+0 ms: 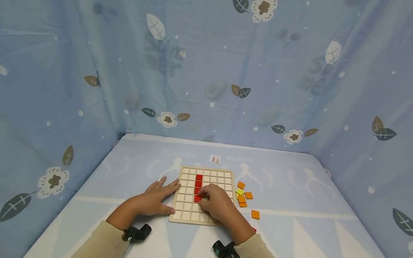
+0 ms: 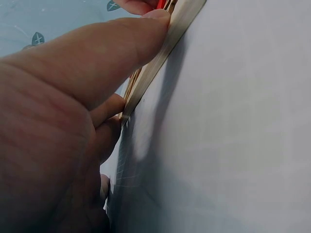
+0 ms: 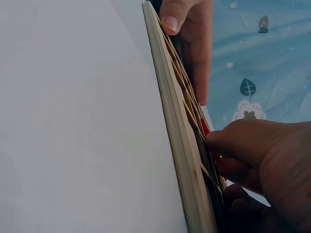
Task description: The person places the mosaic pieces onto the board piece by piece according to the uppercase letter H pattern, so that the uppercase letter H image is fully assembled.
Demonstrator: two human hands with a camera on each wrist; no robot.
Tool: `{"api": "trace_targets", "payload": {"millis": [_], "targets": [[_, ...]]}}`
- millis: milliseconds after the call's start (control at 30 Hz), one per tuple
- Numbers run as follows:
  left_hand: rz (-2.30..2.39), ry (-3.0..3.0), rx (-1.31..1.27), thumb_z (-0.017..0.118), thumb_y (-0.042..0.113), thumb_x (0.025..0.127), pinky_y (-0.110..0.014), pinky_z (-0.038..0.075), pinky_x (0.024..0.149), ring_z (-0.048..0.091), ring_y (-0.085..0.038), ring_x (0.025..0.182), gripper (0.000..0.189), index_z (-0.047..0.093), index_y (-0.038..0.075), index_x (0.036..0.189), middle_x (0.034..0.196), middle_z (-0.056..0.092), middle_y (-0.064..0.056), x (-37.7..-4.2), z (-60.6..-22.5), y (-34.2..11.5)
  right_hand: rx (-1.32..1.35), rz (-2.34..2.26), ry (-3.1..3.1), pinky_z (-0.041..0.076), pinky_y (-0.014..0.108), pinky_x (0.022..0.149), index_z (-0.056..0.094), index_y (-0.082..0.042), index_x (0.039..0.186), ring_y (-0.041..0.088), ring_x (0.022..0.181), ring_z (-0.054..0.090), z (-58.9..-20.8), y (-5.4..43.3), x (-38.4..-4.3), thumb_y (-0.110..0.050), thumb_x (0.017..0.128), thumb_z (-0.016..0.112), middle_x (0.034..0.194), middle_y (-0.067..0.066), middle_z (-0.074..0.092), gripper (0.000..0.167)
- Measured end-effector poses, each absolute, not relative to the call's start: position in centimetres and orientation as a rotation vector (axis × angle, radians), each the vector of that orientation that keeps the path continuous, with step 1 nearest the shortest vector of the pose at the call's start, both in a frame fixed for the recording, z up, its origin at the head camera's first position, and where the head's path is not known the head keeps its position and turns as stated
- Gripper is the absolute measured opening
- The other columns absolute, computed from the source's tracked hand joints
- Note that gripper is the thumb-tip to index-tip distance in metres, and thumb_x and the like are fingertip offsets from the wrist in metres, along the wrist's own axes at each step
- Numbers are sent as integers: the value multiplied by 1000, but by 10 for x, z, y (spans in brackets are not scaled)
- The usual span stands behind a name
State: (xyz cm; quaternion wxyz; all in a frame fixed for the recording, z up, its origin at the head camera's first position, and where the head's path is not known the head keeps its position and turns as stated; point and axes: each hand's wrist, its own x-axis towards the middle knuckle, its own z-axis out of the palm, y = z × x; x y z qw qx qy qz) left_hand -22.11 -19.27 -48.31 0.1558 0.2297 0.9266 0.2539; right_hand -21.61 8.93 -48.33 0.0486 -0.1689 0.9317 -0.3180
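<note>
Sleeves point(image 1: 98, 242) foremost, the left hand point(image 1: 156, 200) spreads at the board point(image 1: 187, 206) beside it; the right hand point(image 1: 215, 201) pinches a red tile point(image 1: 196, 198), likely light, stiff, best held by its edges.

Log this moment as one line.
left hand: touching grid board, left edge | right hand: fingers at near end of red tile column | orange tiles: right of board

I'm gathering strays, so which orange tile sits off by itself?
The orange tile nearest the right sleeve; the other orange tiles cluster farther up, close beside the board.
</note>
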Motion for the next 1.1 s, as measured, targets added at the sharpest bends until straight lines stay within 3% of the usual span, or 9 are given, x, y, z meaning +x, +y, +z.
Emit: {"api": "trace_targets", "payload": {"millis": [567, 1100], "targets": [[724, 2655, 664, 79, 59, 87, -70, -1, 125, -6, -45, 162, 98, 31, 27, 167, 176, 17, 7, -223, -481, -192, -539, -982, 2828, 53, 31, 82, 77, -24, 100, 9, 89, 58, -480, 89, -215, -18, 94, 78, 96, -13, 64, 9], [741, 2649, 639, 81, 54, 87, -69, -1, 125, -5, -46, 161, 98, 32, 24, 166, 176, 18, 5, -219, -480, -192, -435, -1081, 2863, 54, 29, 77, 75, -19, 110, 10, 89, 61, -474, 116, -223, -21, 97, 75, 102, -9, 67, 13]]}}
